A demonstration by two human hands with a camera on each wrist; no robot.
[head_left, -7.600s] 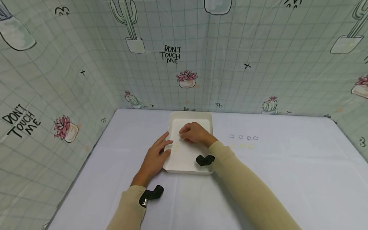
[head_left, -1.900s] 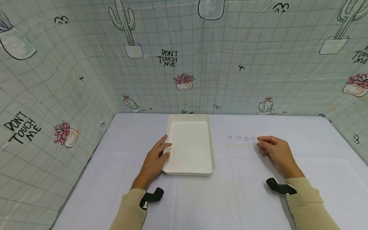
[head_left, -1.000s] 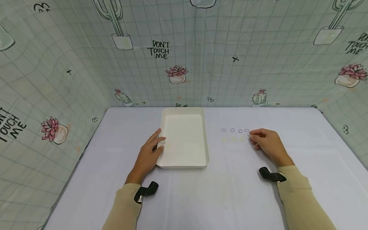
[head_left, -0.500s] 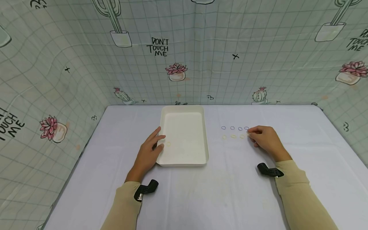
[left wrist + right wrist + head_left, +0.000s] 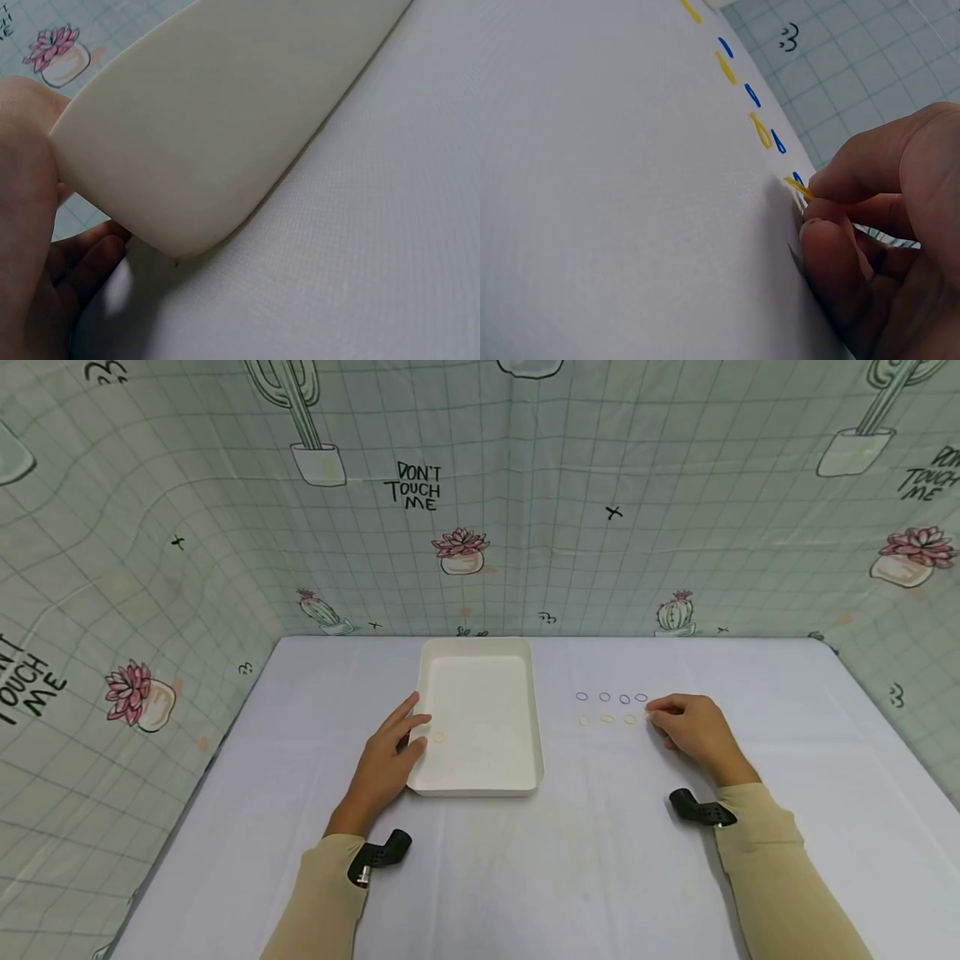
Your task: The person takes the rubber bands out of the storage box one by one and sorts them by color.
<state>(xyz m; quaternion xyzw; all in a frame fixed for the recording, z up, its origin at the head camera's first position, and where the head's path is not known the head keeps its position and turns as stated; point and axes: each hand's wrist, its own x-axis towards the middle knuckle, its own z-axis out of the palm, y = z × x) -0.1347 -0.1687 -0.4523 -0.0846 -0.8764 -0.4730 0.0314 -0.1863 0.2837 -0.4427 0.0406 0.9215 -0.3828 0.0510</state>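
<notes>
A white tray [image 5: 480,646] sits mid-table with one yellow rubber band [image 5: 438,737] lying inside near its left wall. My left hand [image 5: 411,731] rests with straight fingers against that left rim; the left wrist view shows the tray's outer wall [image 5: 225,112] beside the hand [image 5: 30,247]. To the right lie a row of blue bands [image 5: 611,697] and a row of yellow bands [image 5: 607,719]. My right hand [image 5: 652,715] is at the right end of the yellow row. In the right wrist view its fingertips [image 5: 817,225] pinch a yellow band [image 5: 798,186] at the cloth.
The table carries a white cloth [image 5: 570,860]. Patterned cactus fabric walls [image 5: 525,527] close it in at the back and both sides. Black wrist cameras [image 5: 378,853] sit on both forearms.
The right hand left the tray and went to the right end of the band rows, where its fingertips closed on a yellow band. The left hand stayed at the tray's rim.
</notes>
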